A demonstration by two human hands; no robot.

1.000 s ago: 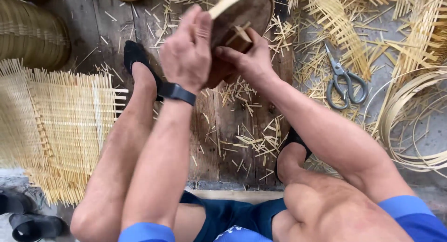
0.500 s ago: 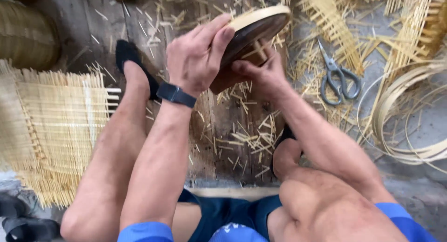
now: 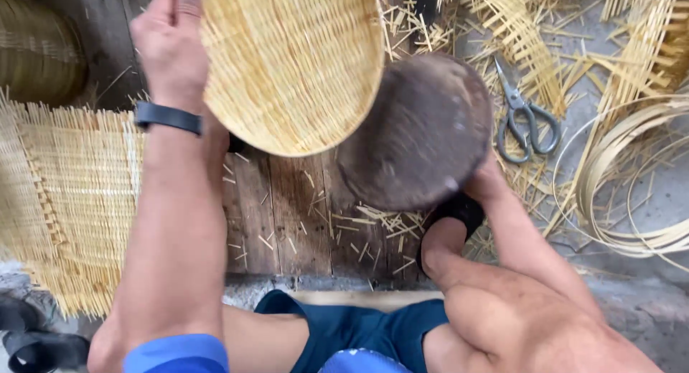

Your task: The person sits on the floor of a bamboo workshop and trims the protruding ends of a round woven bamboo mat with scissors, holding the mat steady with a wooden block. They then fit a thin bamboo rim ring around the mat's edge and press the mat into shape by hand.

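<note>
Head view, looking down. Left hand [image 3: 171, 39] clamped on the rim of a shallow woven basket [image 3: 291, 61], held up over the plank floor [image 3: 287, 215]. Right hand [image 3: 482, 181], mostly hidden, grips a dark round wooden mold [image 3: 416, 133] just beside the basket. Scissors [image 3: 525, 118] lie among straw scraps; a flat woven mat [image 3: 68, 194] lies left.

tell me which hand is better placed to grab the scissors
Right, probably. The scissors lie just beyond the dark round mould that the right hand grips. The left hand holds the woven tray on the far side.
</note>
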